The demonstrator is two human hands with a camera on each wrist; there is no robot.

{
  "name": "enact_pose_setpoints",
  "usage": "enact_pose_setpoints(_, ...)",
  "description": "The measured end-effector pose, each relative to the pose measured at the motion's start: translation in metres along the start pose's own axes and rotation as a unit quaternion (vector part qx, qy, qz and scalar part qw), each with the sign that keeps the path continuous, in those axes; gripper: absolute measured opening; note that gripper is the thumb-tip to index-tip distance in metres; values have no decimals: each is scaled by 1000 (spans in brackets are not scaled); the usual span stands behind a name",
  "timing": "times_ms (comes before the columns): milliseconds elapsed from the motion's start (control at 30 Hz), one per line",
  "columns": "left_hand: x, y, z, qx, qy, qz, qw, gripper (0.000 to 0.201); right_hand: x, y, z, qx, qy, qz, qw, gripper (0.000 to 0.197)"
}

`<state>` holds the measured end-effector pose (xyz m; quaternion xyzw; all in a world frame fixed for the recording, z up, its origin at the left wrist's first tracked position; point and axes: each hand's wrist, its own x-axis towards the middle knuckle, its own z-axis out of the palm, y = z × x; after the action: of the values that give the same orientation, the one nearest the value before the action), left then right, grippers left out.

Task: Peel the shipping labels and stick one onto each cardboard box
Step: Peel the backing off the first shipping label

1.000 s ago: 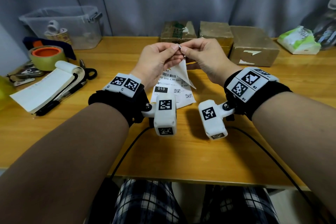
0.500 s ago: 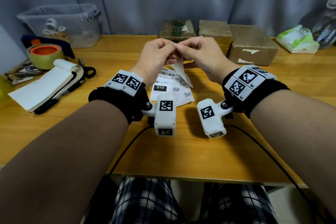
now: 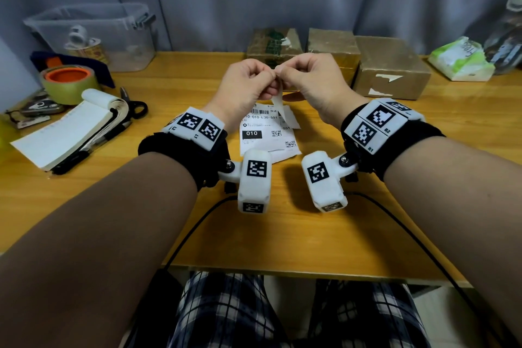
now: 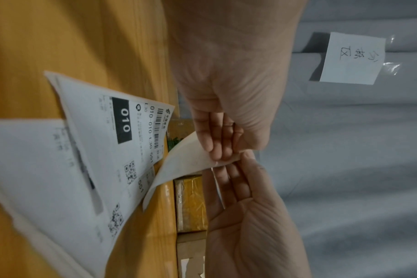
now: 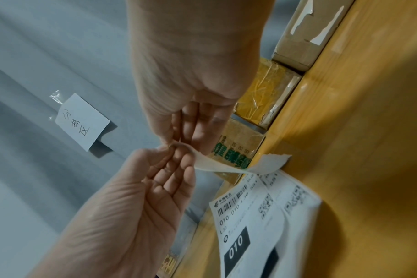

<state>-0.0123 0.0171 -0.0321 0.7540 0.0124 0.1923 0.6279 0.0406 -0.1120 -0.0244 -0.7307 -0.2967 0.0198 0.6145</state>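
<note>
Both hands are raised over the wooden table and pinch the top corner of one white shipping label [image 3: 278, 102], which hangs down curled between them. My left hand [image 3: 269, 75] holds it from the left, my right hand [image 3: 284, 75] from the right, fingertips almost touching. The left wrist view shows the label [image 4: 186, 159] bent under the fingers [image 4: 217, 146]. Beneath the hands lie more printed label sheets [image 3: 265, 135] marked 010. Three cardboard boxes stand in a row at the back: a green-printed one [image 3: 272, 42], a taped one [image 3: 332, 45] and a larger plain one [image 3: 392, 65].
A clear plastic bin [image 3: 93, 34] stands back left, with a tape roll [image 3: 69, 82], an open notepad [image 3: 76, 127] and scissors [image 3: 135, 104] in front of it. A tissue pack [image 3: 460, 59] lies back right. Black cables [image 3: 197, 223] run off the front edge.
Both hands have risen a little and drawn closer together at the label's corner. The hanging label now looks narrower and more curled.
</note>
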Motion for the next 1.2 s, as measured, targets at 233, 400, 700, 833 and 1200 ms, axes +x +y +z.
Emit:
enact_pose_setpoints(233, 2, -3, 1, 12, 17, -18, 1000, 19, 0, -1, 4, 0, 21, 15, 1000, 14)
enact_pose_setpoints(400, 1, -7, 0, 21, 17, -31, 999, 22, -1, 0, 6, -2, 30, 36, 999, 20)
enact_pose_setpoints(700, 0, -12, -3, 49, 21, -64, 997, 23, 3, 5, 5, -27, 56, 50, 997, 19)
enact_pose_setpoints(833, -1, -18, -3, 38, 27, -86, 995, 22, 3, 8, 5, -26, 63, 53, 996, 21)
enact_pose_setpoints(1200, 0, -16, -8, -30, 39, -72, 996, 18, 0, 2, 9, -94, -17, -12, 995, 19)
